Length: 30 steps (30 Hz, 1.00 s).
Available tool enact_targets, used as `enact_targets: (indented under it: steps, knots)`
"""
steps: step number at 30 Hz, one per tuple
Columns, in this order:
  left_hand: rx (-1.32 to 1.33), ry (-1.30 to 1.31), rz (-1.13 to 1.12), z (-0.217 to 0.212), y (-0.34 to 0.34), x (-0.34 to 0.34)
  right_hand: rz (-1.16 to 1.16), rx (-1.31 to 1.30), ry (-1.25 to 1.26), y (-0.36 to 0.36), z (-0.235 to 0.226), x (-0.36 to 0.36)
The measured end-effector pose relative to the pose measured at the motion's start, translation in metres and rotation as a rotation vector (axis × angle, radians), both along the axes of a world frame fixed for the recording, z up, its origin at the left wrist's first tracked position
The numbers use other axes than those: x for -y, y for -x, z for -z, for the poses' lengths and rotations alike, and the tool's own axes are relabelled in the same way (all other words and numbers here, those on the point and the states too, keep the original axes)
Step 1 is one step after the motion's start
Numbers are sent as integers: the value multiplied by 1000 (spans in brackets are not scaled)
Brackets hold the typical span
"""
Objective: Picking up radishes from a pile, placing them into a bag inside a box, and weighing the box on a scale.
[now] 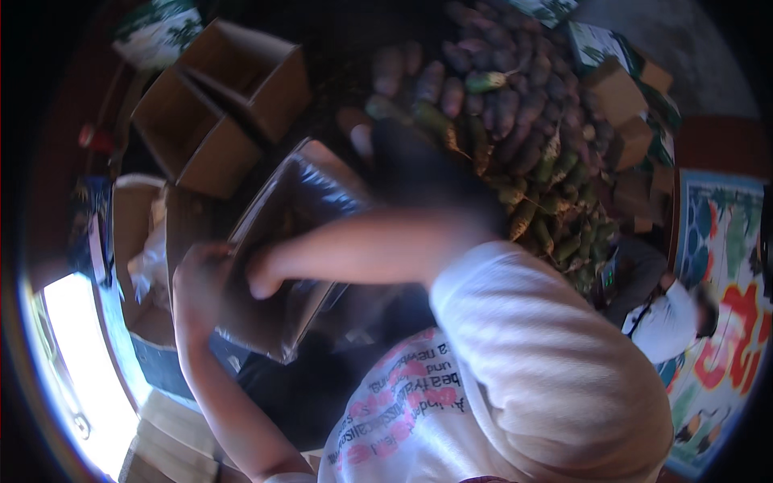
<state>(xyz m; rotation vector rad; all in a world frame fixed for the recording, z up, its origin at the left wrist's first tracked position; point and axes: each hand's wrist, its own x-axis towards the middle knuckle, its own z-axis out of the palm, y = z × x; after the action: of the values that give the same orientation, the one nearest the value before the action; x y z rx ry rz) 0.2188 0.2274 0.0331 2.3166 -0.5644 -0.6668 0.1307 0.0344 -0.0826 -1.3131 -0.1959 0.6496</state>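
Cardboard boxes [217, 113] stand beside heaped produce [515, 137] on the floor.

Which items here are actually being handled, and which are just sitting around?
In hand:
- left hand and right hand, both on the plastic-lined carton; grip is blurred

Lying about:
- two open empty cardboard boxes
- pile of purple and green produce
- small printed boxes
- another person crouched at the right

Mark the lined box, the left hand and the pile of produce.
Lined box [310, 189], head view: on its shiny plastic liner.
Left hand [201, 278], head view: back of the hand.
Produce pile [515, 121], head view: a purplish piece mid-pile.
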Motion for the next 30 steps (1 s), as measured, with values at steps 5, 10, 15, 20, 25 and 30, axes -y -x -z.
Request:
enact_targets:
  steps: [5,10,15,20,25,30]
  knots:
    - [-17,40,-30,0,1,5,-556,71,789,-60,91,-120]
    - [-58,20,27,-4,-12,65,-768,581,879,-129,95,-80]
    - [-144,27,-141,27,2,-9,-281,671,906,-6,-200,130]
    - [-26,166,-130,22,13,22,748,156,777,172,-181,451]
    - [212,49,-343,21,4,-2,1069,-533,1244,419,-33,543]
    - [268,-74,-410,-14,68,65,993,-950,1016,523,90,509]
